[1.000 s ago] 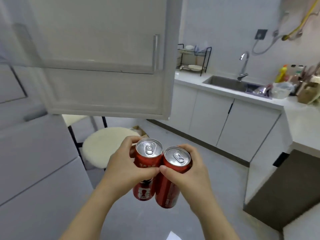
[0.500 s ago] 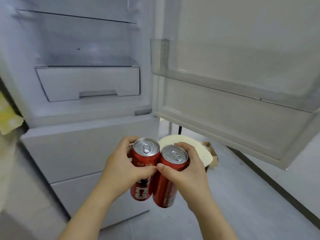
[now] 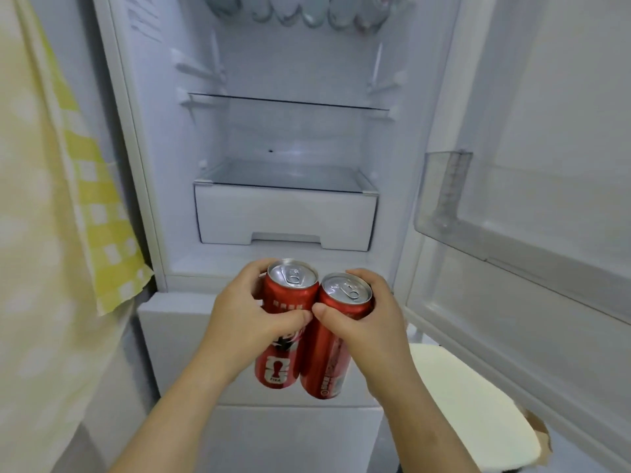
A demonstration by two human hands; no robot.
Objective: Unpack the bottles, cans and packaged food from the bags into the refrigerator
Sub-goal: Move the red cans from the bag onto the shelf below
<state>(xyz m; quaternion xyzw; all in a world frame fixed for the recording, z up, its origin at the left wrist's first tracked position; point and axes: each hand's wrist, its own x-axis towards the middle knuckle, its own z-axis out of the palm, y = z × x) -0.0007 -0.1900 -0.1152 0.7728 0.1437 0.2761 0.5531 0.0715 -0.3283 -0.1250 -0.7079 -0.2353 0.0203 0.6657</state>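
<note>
Two tall red cans stand upright side by side in front of the open refrigerator (image 3: 153, 186). My left hand (image 3: 246, 322) grips the left can (image 3: 280, 367), which carries a trophy logo near its base. My right hand (image 3: 372, 329) grips the right can (image 3: 327, 367). The cans touch each other, their silver tops level with the lower edge of the fridge compartment. Inside, a glass shelf (image 3: 286, 104) sits above a white drawer (image 3: 286, 216) with a glass cover. Several bottles (image 3: 300, 11) show blurred at the very top.
The fridge door (image 3: 546, 233) stands open to the right with a clear door bin (image 3: 447, 199). A yellow checked cloth (image 3: 92, 199) hangs on the left. A cream round stool (image 3: 478, 414) stands at the lower right, under the door. Closed white freezer drawers (image 3: 177, 336) lie below the compartment.
My view has swung left from the kitchen counter to face the open fridge compartment squarely. Both hands keep their hold on the two cans, now closer to the compartment.
</note>
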